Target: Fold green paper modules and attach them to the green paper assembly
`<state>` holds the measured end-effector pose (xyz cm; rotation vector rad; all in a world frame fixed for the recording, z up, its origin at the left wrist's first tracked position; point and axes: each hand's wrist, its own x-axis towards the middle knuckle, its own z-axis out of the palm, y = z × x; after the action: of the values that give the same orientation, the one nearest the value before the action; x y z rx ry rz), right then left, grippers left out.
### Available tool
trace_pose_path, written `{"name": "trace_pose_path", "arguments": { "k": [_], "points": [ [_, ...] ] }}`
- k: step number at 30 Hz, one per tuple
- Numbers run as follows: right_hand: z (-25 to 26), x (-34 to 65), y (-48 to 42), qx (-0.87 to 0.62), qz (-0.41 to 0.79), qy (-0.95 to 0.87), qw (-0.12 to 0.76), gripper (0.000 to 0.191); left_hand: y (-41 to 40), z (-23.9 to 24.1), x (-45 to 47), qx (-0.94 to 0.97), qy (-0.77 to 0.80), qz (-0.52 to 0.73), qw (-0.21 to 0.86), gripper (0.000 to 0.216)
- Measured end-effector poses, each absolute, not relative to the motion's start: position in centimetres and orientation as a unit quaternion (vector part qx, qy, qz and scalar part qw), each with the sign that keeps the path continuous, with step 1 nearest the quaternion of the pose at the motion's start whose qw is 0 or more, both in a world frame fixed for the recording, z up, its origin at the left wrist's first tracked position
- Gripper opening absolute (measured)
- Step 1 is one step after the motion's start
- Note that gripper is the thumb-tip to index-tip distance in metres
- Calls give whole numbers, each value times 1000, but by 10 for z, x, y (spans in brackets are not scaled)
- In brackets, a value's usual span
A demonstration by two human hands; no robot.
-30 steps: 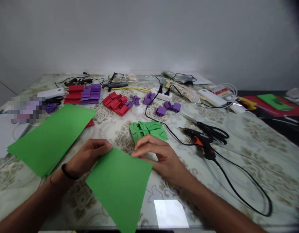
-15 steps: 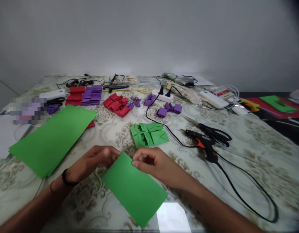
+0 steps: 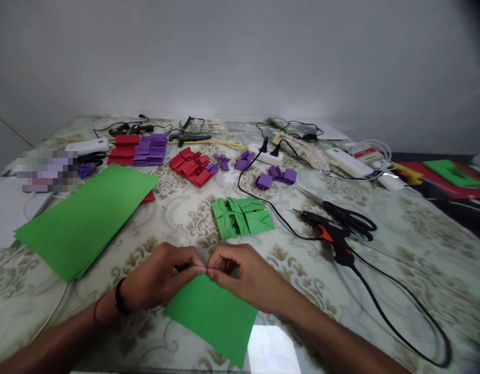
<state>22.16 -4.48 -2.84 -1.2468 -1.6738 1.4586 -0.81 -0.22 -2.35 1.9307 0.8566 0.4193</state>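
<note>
A sheet of green paper (image 3: 214,314) hangs toward me, its far edge pinched between both hands. My left hand (image 3: 170,275), with a black band at the wrist, grips that edge with thumb and forefinger. Right beside it, my right hand (image 3: 240,275) pinches the same edge, the fingertips of both hands nearly touching. Just beyond them lie folded green paper pieces (image 3: 243,215). To the left rests a stack of green sheets (image 3: 88,223), slightly fanned at the near end.
A black glue gun (image 3: 329,234) and black-handled scissors (image 3: 349,218) lie at right, the gun's cable looping nearby. Folded red pieces (image 3: 193,166) and purple pieces (image 3: 263,181) sit farther back. Behind them stands a white power strip (image 3: 269,156) with plugs.
My left hand has moved right and now pinches the paper beside my right hand. The sheet has turned a little, and its far edge is now covered by my fingers.
</note>
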Motion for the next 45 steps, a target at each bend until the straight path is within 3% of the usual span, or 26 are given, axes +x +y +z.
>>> {"name": "trace_pose_path", "arguments": {
  "k": [14, 20, 32, 45],
  "points": [
    [-17, 260, -28, -483, 508, -618, 356, 10, 41, 2, -62, 795, 365, 312, 371, 26],
    [-17, 256, -27, -506, 451, -601, 424, 34, 34, -3, -55, 782, 378, 305, 391, 27],
    [-26, 230, -38, -482, 465, -634, 387, 9, 12, -8, -23, 794, 370, 233, 422, 21],
    [-38, 213, -45, -439, 425, -694, 381, 8, 0, -26, -12, 811, 326, 220, 434, 14]
  ]
}}
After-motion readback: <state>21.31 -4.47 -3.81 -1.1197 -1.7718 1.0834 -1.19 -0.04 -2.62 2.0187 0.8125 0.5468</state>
